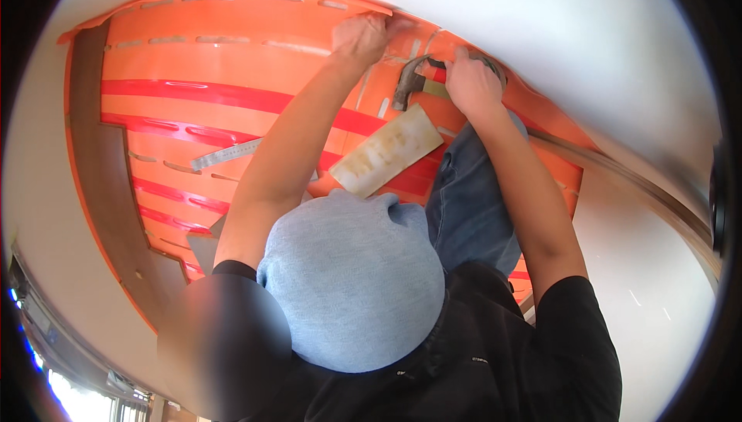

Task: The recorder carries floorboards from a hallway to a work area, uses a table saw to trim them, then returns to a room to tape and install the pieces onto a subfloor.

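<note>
My right hand (473, 83) is closed around the handle of a claw hammer (407, 86), with the dark metal head pointing left. A bit of red and black handle shows beside my fingers. Further left, my left hand (361, 38) is curled at the far edge of the orange underlay sheet (178, 62), by the wall. Its fingertips are blurred, and what they grip, if anything, is hidden. Between my forearms, a pale, stained rectangular block (386, 150) lies at an angle on the sheet, near my bent, jeans-clad leg.
Brown floor planks (97, 144) run along the left side in a stepped edge. Red tape strips (193, 91) cross the underlay. A metal ruler (224, 154) lies left of my left forearm. White wall (572, 20) borders the far side. A light blue cap (352, 279) hides the lower middle.
</note>
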Action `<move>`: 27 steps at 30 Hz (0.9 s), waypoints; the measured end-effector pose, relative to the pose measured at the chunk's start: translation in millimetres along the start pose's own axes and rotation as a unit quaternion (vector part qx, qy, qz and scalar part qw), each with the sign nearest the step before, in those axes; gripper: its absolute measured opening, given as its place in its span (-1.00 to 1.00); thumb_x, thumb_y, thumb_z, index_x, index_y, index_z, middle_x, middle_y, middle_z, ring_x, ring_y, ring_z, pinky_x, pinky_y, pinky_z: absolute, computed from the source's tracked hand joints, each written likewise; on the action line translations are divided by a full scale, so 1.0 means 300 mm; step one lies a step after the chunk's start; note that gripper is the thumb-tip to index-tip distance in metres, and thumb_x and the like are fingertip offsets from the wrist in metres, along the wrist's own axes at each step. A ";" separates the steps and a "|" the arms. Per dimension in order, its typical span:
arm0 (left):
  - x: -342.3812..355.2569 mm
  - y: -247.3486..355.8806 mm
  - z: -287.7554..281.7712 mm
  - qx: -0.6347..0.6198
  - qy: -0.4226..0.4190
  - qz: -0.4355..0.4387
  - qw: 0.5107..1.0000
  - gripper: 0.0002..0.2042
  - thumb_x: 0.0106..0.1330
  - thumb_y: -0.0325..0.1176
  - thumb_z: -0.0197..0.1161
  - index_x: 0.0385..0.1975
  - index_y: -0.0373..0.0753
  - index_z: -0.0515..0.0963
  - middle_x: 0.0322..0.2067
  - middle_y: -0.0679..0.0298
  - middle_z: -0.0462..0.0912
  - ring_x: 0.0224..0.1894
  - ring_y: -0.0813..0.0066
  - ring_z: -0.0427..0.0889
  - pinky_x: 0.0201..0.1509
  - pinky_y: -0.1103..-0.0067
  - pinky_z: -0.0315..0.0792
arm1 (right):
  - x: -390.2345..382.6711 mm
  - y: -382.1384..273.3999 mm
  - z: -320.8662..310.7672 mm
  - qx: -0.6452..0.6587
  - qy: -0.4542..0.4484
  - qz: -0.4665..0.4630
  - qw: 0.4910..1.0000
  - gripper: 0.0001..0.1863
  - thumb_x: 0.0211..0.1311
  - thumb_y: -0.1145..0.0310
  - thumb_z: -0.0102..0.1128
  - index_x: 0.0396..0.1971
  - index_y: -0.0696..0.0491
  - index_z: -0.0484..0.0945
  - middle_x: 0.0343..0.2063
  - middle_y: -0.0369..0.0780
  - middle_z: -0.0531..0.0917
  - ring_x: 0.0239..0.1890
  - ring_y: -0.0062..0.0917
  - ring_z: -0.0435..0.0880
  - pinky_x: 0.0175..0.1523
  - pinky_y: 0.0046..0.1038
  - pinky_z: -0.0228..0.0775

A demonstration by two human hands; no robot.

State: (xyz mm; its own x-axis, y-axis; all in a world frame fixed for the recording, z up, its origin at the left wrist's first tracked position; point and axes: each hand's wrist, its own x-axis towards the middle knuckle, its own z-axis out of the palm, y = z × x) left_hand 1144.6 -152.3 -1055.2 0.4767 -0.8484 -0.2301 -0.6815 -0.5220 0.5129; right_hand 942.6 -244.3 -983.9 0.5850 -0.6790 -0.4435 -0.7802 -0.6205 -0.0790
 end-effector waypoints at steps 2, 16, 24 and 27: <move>-0.024 -0.011 0.045 0.024 0.099 0.044 0.994 -0.37 0.32 0.40 0.12 -0.34 -0.16 0.69 -0.48 0.16 0.73 -0.36 0.18 0.74 -0.41 0.31 0.58 | 0.013 -0.023 0.001 0.014 0.004 0.012 1.000 -0.62 0.48 0.15 0.05 0.06 0.14 0.45 -0.32 0.16 0.72 -0.19 0.07 0.74 -0.07 0.05 0.56; 0.066 -0.031 -0.033 0.160 -0.034 0.017 0.986 -0.32 0.34 0.46 0.00 -0.28 -0.09 0.76 -0.42 0.28 0.77 -0.24 0.33 0.78 -0.35 0.40 0.63 | 0.052 -0.050 -0.015 0.056 -0.053 0.076 0.994 -0.49 0.53 0.10 -0.08 0.24 0.19 0.39 -0.14 0.19 0.71 -0.01 0.08 0.69 0.12 0.04 0.49; -0.185 0.111 -0.018 -0.078 0.013 0.026 0.997 -0.69 0.49 -0.12 0.10 -0.11 -0.22 0.65 -0.29 0.01 0.74 -0.28 0.00 0.74 -0.27 0.22 0.62 | 0.034 0.001 -0.028 0.063 -0.046 0.021 0.997 -0.52 0.37 0.25 0.01 0.16 0.25 0.38 -0.16 0.21 0.71 -0.05 0.08 0.72 0.09 0.02 0.52; -0.336 0.197 0.080 0.004 0.008 0.185 0.983 -0.72 0.40 -0.29 0.12 -0.01 -0.27 0.59 -0.07 0.12 0.69 -0.10 0.12 0.70 -0.05 0.24 0.60 | 0.016 0.013 -0.052 0.049 -0.052 -0.007 0.997 -0.51 0.36 0.27 0.03 0.19 0.23 0.36 -0.21 0.19 0.72 -0.08 0.06 0.73 0.06 0.02 0.53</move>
State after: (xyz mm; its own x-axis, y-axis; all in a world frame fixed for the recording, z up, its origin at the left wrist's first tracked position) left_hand 1042.9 -99.6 -1021.7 0.2041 -0.9788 -0.0153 -0.8147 -0.1785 0.5517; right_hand 945.8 -256.1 -972.3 0.5732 -0.6237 -0.5315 -0.7934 -0.5845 -0.1699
